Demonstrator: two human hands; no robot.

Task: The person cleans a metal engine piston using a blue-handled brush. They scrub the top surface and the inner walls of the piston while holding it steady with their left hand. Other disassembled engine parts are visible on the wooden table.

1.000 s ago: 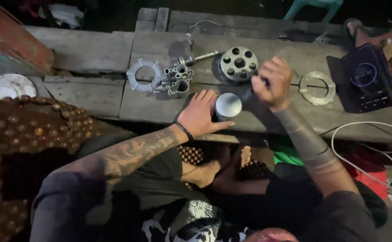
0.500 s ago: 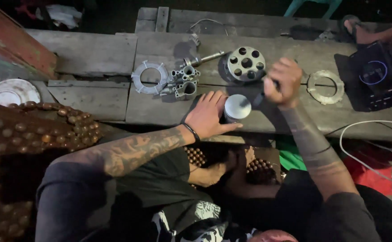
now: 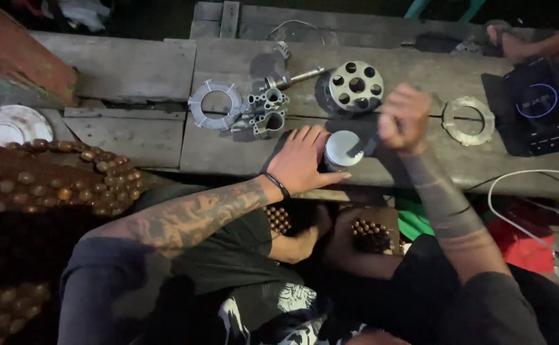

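Progress: the small metal cylinder (image 3: 343, 151) stands upright near the front edge of the tabletop (image 3: 132, 70), steadied and being worked on; the other parts lie apart from it, so by the look of it the work is only partly done.
Left hand (image 3: 302, 163): palm down, fingers curled against the cylinder's left side, bracing it.
Right hand (image 3: 404, 118): closed in a fist around a dark tool handle, its tip at the cylinder's top; the tool itself is too blurred to name.
Loose parts: drilled round hub (image 3: 355, 85), toothed ring (image 3: 215, 105), cast housing (image 3: 263, 112) behind; flat ring (image 3: 468, 120) to the right.
Arms: both forearms reach forward, the right raised.
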